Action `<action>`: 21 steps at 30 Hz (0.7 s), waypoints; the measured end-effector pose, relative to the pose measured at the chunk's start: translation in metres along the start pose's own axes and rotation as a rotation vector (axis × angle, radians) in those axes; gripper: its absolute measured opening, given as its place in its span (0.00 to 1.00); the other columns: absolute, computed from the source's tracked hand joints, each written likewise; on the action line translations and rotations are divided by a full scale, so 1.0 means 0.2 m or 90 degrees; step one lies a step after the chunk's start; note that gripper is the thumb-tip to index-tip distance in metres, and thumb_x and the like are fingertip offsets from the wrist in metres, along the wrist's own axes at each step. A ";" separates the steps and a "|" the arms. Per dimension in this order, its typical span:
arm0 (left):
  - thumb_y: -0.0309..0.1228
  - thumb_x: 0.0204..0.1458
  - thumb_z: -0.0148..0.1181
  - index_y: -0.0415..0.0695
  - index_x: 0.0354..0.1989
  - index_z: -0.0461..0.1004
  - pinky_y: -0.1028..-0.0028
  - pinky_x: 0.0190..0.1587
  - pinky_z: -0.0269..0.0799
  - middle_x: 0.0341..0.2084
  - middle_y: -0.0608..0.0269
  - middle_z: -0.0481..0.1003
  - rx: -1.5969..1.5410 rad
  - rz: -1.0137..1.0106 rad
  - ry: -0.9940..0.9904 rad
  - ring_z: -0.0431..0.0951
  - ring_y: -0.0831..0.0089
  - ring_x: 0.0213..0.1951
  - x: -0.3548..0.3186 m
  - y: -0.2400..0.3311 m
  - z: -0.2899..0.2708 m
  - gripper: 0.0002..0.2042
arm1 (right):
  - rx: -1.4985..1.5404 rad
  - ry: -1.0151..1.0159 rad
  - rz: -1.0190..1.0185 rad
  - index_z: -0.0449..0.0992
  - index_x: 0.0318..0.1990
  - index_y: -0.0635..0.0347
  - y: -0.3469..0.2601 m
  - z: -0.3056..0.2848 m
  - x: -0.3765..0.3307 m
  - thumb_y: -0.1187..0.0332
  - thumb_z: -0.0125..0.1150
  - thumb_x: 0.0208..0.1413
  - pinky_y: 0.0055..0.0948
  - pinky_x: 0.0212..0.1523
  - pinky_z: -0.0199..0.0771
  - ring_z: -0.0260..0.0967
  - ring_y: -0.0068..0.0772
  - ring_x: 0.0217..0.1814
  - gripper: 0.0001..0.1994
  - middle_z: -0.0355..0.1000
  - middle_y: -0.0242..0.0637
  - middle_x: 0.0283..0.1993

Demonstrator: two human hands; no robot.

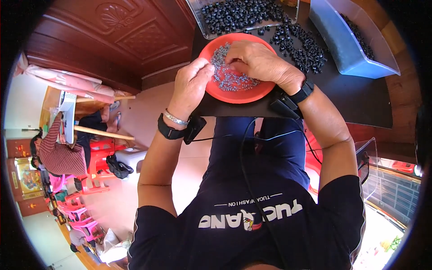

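A round red plate (240, 98) lies on the dark tabletop, with many small grey, shiny pieces (229, 82) scattered over its bottom. At its left rim is my left hand (192, 83), thumb and fingers pinched together; anything between them is too small or hidden to make out. My right hand (256, 60) reaches over the plate from the right. Its fingers are bent down close to the grey pieces, and the fingertips are partly hidden behind the hand. Both wrists wear black straps with small black boxes.
Beyond the plate stands a clear bin (194, 15) of small black ring-like parts (245, 15). More black parts (306, 51) lie loose on the dark tabletop (360, 101). A translucent blue bin (360, 67) is at the right. Another person (67, 155) sits far left near red stools.
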State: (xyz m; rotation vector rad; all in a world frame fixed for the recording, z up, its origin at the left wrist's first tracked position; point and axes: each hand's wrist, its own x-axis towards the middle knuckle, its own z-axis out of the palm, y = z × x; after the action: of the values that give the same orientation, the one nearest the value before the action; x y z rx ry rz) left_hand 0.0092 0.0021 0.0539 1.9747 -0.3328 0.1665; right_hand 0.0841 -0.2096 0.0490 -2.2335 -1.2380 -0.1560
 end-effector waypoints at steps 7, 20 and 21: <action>0.32 0.57 0.52 0.38 0.33 0.71 0.73 0.30 0.67 0.19 0.60 0.72 -0.009 0.013 0.009 0.72 0.74 0.25 0.04 0.01 0.05 0.09 | 0.287 0.010 0.050 0.75 0.41 0.63 -0.01 -0.02 0.01 0.71 0.59 0.57 0.28 0.45 0.71 0.72 0.31 0.41 0.07 0.72 0.36 0.37; 0.33 0.56 0.51 0.40 0.30 0.71 0.78 0.30 0.65 0.21 0.68 0.72 -0.187 -0.105 -0.102 0.71 0.80 0.26 0.09 0.01 0.05 0.09 | 0.338 0.078 -0.058 0.76 0.41 0.63 -0.02 -0.03 0.02 0.75 0.60 0.55 0.26 0.44 0.72 0.72 0.27 0.41 0.07 0.73 0.33 0.37; 0.33 0.56 0.51 0.40 0.30 0.71 0.78 0.30 0.65 0.21 0.68 0.72 -0.187 -0.104 -0.103 0.71 0.80 0.26 0.09 0.02 0.06 0.09 | 0.337 0.080 -0.058 0.76 0.41 0.63 -0.03 -0.03 0.02 0.75 0.60 0.55 0.26 0.44 0.72 0.72 0.27 0.41 0.07 0.73 0.33 0.37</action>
State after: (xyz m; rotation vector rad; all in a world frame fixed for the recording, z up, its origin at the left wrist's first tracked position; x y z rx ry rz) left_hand 0.0254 -0.0122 0.0569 1.7176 -0.2817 -0.1408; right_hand 0.0837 -0.2075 0.0580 -1.6894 -1.1536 0.0003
